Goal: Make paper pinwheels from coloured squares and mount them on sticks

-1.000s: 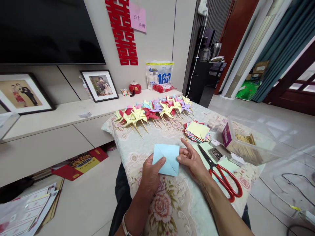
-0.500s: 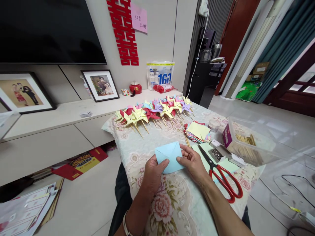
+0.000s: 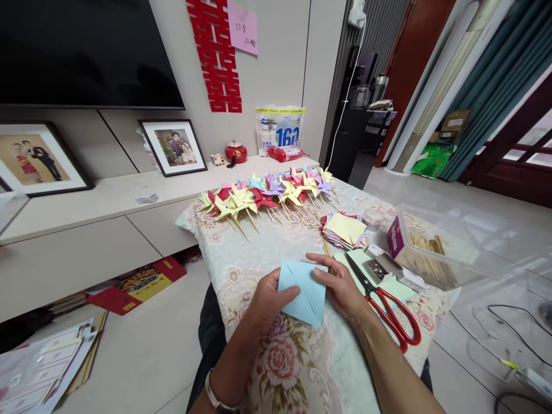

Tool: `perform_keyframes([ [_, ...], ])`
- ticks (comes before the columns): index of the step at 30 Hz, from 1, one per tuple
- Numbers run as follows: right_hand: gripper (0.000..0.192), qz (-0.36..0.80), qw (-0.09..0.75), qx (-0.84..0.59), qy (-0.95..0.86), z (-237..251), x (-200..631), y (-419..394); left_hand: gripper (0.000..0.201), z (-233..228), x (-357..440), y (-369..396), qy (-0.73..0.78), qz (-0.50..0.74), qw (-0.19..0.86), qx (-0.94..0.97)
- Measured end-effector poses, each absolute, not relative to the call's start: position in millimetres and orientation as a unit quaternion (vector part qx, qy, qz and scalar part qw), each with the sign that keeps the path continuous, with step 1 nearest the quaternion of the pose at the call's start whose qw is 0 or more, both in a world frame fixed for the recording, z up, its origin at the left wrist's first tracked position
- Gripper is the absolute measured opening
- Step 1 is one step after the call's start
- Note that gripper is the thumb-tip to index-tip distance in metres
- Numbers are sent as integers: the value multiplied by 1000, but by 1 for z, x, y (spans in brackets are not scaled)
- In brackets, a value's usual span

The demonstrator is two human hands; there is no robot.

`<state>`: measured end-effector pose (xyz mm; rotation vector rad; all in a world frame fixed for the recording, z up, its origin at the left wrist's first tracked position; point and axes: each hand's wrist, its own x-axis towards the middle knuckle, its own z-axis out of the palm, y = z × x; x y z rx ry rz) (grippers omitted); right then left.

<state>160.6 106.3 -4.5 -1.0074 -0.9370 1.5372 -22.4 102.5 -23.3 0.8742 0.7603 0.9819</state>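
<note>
A light blue square of paper [image 3: 304,302] with slits running in from its corners is held over the flowered cloth. My left hand [image 3: 271,299] pinches its left side, thumb on top and fingers underneath. At the upper right corner, my right hand [image 3: 340,282] has its thumb overlapping the paper, while the index finger stretches out apart above the edge. Red-handled scissors [image 3: 388,307] lie beside my right forearm. Behind them are a small box of metal fasteners [image 3: 379,269] and a stack of coloured paper squares [image 3: 345,229].
Several paper pinwheels [image 3: 263,198] on sticks lie along the table's far side. A clear plastic tub [image 3: 435,259] with wooden sticks stands at the right. Beyond the table runs a white cabinet [image 3: 172,187] with a picture frame [image 3: 172,146] and a red pot [image 3: 236,152].
The blue paper has turned and dropped slightly, so its slits now show differently. My right hand has loosened from its right edge and spread its fingers. My left hand keeps its pinch.
</note>
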Motion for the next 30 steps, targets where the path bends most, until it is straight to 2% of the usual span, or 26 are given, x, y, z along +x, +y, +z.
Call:
perform_keyframes([
  [3,56,635,481,-436,-418,-6,162,108,46,-18,-30,109,387,411,705,430],
  [6,52,667,453,-412,-425,-6,162,107,48,-10,-31,116,401,464,691,382],
  [9,48,668,486,-403,-394,-6,159,107,45,-3,-24,120,375,559,701,234],
  [12,48,640,549,-413,-343,-7,156,109,51,-3,-15,120,332,554,748,153],
  [15,47,625,588,-412,-305,-8,153,111,54,-8,-10,115,297,538,769,179],
  [20,45,625,602,-406,-287,-7,147,109,34,-14,-7,105,300,543,737,268],
  [30,38,636,599,-391,-287,-9,132,104,38,-13,-1,104,278,568,742,221],
])
